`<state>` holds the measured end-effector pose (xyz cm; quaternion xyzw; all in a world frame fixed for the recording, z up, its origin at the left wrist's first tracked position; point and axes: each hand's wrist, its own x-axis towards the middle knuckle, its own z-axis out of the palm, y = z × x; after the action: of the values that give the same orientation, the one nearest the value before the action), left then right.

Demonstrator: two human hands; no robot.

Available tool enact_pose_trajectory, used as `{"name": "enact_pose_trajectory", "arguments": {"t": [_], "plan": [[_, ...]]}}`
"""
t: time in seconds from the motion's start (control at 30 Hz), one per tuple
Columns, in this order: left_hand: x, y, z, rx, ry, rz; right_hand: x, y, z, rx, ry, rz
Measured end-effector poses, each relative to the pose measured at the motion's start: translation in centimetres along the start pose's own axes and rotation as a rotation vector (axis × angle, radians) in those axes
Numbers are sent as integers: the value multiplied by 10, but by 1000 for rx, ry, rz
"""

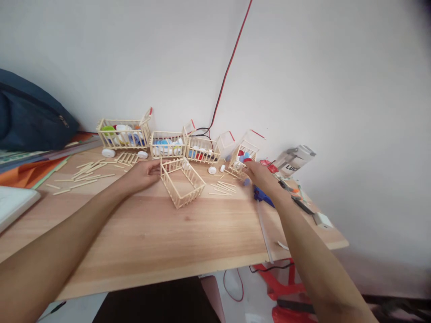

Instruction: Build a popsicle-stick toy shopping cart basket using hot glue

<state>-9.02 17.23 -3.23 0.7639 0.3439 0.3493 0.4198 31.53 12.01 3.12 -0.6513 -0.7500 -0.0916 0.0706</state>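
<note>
My left hand (146, 174) grips the left corner of an open box frame built of thin wooden sticks (183, 195); its fingers are closed at the corner post. The frame sits tilted toward me on the table. My right hand (259, 174) is at the right, beside a small stick cart (243, 154) with red and blue caps in it. Its fingertips are mostly hidden, so I cannot make out whether they hold anything. Under the right wrist lies a blue glue gun (263, 196) with a clear glue stick (265, 231) trailing from it.
Stick carts (124, 140) filled with bottle caps line the wall. Loose sticks (85, 172) lie left, more sticks (224, 188) in the middle. A white adapter (322, 220) and a box (296, 160) are at right, a dark blue bag (30, 112) at far left.
</note>
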Motion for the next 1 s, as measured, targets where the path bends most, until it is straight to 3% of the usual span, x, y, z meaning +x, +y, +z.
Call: {"name": "enact_pose_trajectory", "arguments": {"t": [0.3, 0.5, 0.63, 0.83, 1.0], "plan": [[-2, -1, 2, -65, 12, 42, -5, -21, 11, -97, 77, 26], [-2, -1, 4, -134, 4, 67, -17, -14, 2, -150, 275, 75], [-1, -5, 4, -131, 13, 94, -25, -53, -12, -2, 411, 8], [-2, -3, 5, -170, -7, 137, -30, -161, -10, 254, 105, -396], [-2, 0, 3, -117, -14, 167, -6, -195, -8, 241, -70, -453]]}}
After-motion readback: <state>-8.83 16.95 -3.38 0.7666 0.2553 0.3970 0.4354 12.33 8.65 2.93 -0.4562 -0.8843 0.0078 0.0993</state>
